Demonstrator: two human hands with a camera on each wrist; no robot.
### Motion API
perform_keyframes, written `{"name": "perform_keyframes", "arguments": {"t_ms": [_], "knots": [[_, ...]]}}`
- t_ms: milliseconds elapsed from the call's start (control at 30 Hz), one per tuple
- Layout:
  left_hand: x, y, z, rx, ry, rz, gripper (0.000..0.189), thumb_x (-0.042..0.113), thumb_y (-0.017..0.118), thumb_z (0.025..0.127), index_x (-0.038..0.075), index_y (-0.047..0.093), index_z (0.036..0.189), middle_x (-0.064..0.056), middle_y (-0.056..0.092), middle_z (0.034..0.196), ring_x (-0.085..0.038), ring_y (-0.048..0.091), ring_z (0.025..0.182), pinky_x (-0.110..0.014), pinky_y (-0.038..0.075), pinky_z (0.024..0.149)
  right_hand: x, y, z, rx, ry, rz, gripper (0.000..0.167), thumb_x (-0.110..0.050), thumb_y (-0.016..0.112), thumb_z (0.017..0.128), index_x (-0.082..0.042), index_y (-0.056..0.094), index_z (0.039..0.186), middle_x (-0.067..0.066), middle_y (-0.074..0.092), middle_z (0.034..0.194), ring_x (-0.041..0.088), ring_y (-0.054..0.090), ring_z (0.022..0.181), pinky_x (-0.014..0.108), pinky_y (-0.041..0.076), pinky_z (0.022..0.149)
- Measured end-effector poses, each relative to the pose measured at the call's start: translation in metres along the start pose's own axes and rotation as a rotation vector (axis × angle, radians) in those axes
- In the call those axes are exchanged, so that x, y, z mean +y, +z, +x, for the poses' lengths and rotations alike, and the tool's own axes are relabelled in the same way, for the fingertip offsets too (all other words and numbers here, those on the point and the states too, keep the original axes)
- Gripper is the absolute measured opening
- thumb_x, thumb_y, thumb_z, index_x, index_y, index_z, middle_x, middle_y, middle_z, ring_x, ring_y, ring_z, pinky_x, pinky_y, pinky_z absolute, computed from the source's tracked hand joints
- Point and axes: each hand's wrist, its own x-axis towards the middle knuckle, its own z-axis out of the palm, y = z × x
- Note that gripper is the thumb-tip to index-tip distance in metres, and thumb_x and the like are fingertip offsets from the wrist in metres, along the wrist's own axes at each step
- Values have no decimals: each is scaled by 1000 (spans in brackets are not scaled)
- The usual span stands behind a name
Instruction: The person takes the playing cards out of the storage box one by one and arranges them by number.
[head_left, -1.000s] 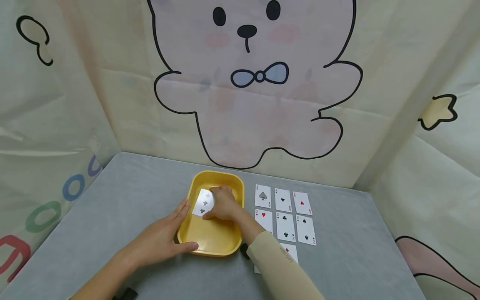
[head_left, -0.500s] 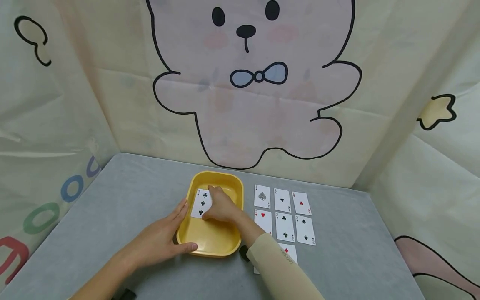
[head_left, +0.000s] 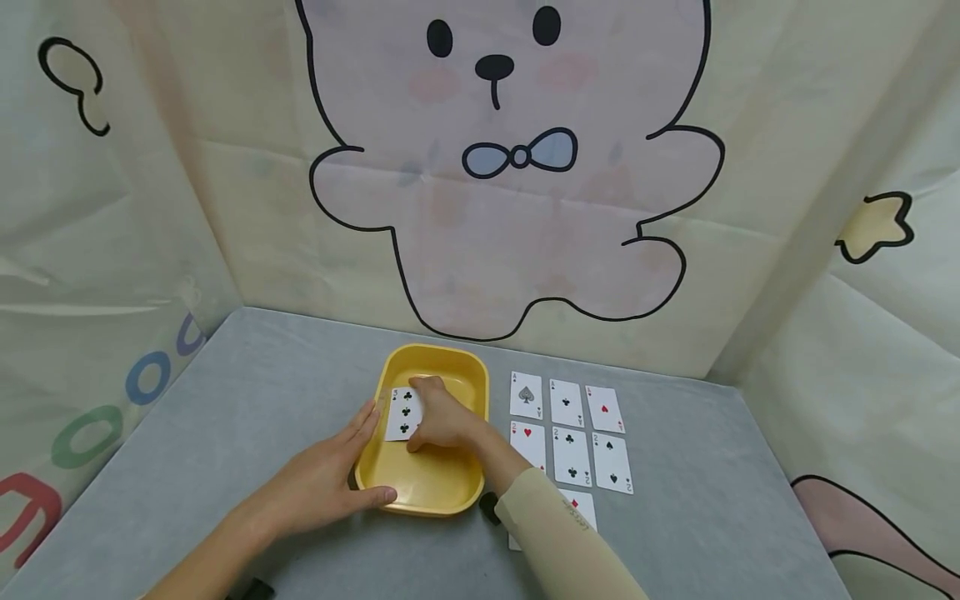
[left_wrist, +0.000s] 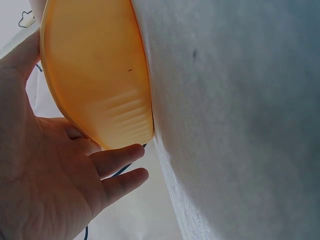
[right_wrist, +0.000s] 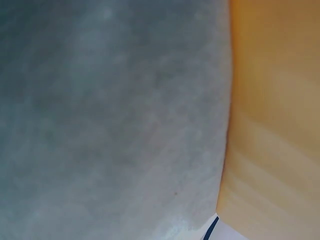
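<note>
A shallow yellow tray (head_left: 420,487) sits on the grey-covered table. Inside it, my right hand (head_left: 444,414) pinches a three of clubs playing card (head_left: 404,414) at its right side, thumb nearer me and fingers at the far edge. The right wrist view shows only the tray's outer wall (right_wrist: 275,125) and the cloth; that hand is out of its sight. My left hand (head_left: 330,473) rests along the tray's left rim, fingers straight and spread, thumb on the near rim. In the left wrist view, two fingers (left_wrist: 117,161) extend past the tray's end.
Right of the tray lie face-up cards in rows: aces on top, including the ace of spades (head_left: 527,395), then twos, including the two of clubs (head_left: 572,456). My right sleeve (head_left: 558,533) partly covers a red diamond card (head_left: 581,502). A printed cloth wall (head_left: 517,267) stands behind.
The three of clubs has turned more upright and shifted slightly toward me in the tray, with my right hand. My left hand stays on the rim.
</note>
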Motion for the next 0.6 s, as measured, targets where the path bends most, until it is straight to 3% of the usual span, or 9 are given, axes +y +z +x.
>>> {"name": "perform_keyframes", "arguments": {"t_ms": [167, 267, 433, 600], "knots": [[0, 0, 0, -5, -6, -1, 113, 72, 69, 88, 9, 20, 168, -7, 17, 174, -37, 50, 141, -56, 47, 107, -1, 1, 1, 7, -7, -8, 101, -3, 94, 69, -3, 43, 155, 13, 47, 140, 19, 53, 104, 28, 44, 99], [-1, -1, 0, -19, -18, -5, 113, 73, 69, 88, 9, 20, 168, -6, 16, 175, -38, 50, 141, -56, 47, 107, -2, 0, 1, 21, -3, 21, 100, -6, 95, 69, -3, 43, 154, 13, 48, 138, 20, 53, 108, 30, 44, 103], [-1, -1, 1, -24, -18, -10, 113, 72, 69, 89, 8, 20, 168, -6, 14, 175, -37, 48, 143, -56, 46, 109, -5, -7, -2, 64, 26, 89, 102, -11, 96, 73, -4, 39, 157, 15, 44, 151, 24, 52, 120, 38, 39, 116], [-1, 0, 1, -23, -18, -15, 113, 70, 70, 89, 7, 20, 168, -5, 13, 175, -37, 48, 143, -56, 46, 109, -11, -22, -12, 58, -1, 56, 103, -14, 96, 75, -4, 37, 158, 17, 43, 155, 27, 51, 128, 41, 37, 118]]}}
